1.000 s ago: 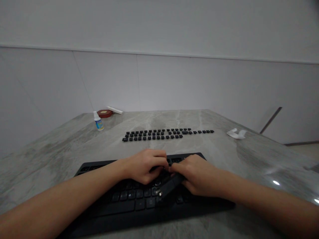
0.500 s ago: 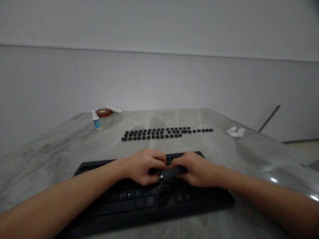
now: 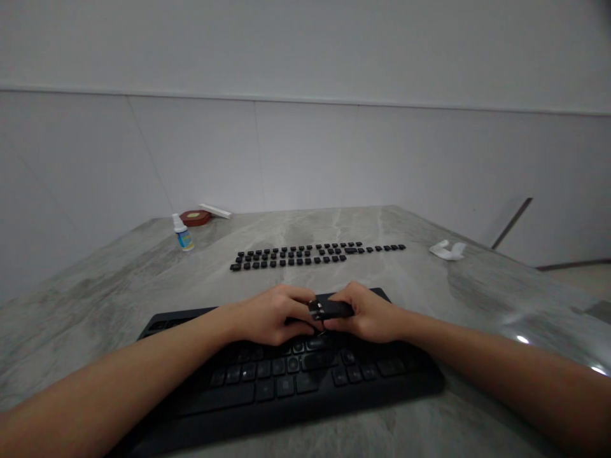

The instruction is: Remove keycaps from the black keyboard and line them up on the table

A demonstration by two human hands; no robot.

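A black keyboard (image 3: 214, 397) lies in front of me, with keys in its lower rows and parts of its upper rows hidden under my hands. My right hand (image 3: 370, 312) is closed around a flat black tool with a shiny metal end (image 3: 334, 310), held over the keyboard's upper right part. The tool's exact kind does not show. Just left of the metal end, my left hand (image 3: 279, 315) has its fingers bent and drawn together low over the keys. Whatever its fingertips grip is hidden. Beyond the keyboard, several loose black keycaps (image 3: 281, 263) lie in rows on the table.
The grey marbled table (image 3: 200, 280) reaches back to a white wall. At the back left stand a small spray bottle (image 3: 184, 237), a reddish-brown box (image 3: 195, 219) and a white strip-like object (image 3: 216, 211). A crumpled white tissue (image 3: 447, 251) lies at the right.
The black tool and my right hand have moved up and away from me over the keyboard. My left hand has shifted slightly, its fingers still bent. The view has turned a little.
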